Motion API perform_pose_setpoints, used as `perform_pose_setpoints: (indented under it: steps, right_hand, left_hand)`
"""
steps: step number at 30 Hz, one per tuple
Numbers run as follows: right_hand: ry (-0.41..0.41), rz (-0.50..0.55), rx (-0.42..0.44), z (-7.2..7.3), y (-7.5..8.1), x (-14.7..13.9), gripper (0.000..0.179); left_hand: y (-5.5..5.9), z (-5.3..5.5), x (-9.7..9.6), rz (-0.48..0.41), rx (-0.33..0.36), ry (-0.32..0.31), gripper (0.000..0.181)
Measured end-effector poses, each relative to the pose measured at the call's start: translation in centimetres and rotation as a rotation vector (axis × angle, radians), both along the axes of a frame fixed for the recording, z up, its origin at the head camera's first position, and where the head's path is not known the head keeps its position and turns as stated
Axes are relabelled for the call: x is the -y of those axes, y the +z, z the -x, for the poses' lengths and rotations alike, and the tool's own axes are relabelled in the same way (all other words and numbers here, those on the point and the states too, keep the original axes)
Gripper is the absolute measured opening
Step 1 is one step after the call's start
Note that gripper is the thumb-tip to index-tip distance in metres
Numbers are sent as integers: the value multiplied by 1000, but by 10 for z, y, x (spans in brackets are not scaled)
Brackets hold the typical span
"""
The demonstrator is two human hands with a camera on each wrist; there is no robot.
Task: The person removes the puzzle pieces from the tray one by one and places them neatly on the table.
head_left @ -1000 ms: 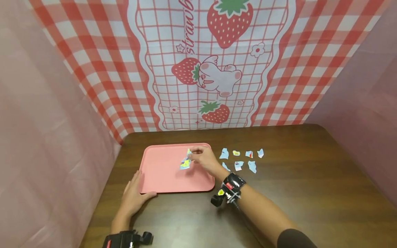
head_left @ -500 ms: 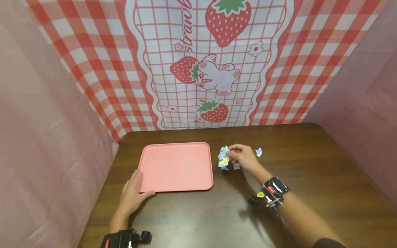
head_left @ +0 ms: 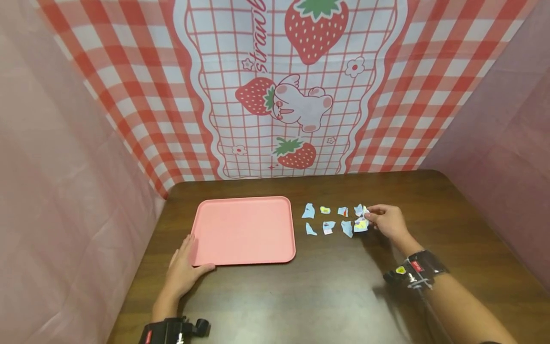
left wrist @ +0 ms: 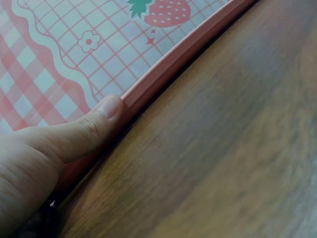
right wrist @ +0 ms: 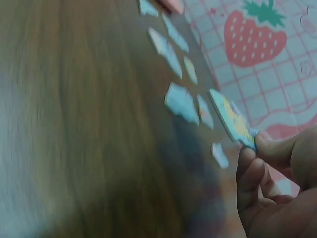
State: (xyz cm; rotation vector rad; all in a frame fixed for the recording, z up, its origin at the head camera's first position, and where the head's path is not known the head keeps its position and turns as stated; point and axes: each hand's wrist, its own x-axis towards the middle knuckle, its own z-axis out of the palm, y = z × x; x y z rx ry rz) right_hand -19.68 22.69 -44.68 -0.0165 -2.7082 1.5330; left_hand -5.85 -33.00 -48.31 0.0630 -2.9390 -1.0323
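Note:
In the head view my left hand rests at the near left corner of a pink tray, fingers along its left side. Its thumb touches the near rim in the left wrist view. My right hand pinches a flat, irregular yellow-and-blue printed piece between thumb and fingertips. The right wrist view shows this piece raised over the table, tilted. Small light-blue pieces lie in two rows right of the tray, among them the far-right piece, partly overlapped by the held one.
The dark wooden table carries the tray and the loose pieces. Behind it hangs a red-and-white strawberry cloth. Pink curtains close in both sides.
My right hand has carried the yellow-and-blue printed piece from above the tray, rightward over the rows, to their right end. The left hand has stayed at the tray corner.

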Motion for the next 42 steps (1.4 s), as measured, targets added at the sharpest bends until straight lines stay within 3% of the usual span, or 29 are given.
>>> perform_pose_setpoints:
  steps: [4,20,30,36,42]
  right_hand:
    - [-42,-89,23,0,-6,-12,25]
    - [-19,-386,29,5,-15,-23,24]
    - [-42,-391,21,2,-17,-19,20]
    - [-64,-374,6,4,-16,-20,23]
    - [-49,-357,73,3,-18,-17,27]
  left_hand:
    - [-1,1,0,2,11,3,118]
    - [1,2,-3,15,6,-9,115]
    - [2,0,-4,5,25,-2,116]
    - [3,1,-4,7,-2,-9,114]
    - [1,-3,-2,1,-4,-6,115]
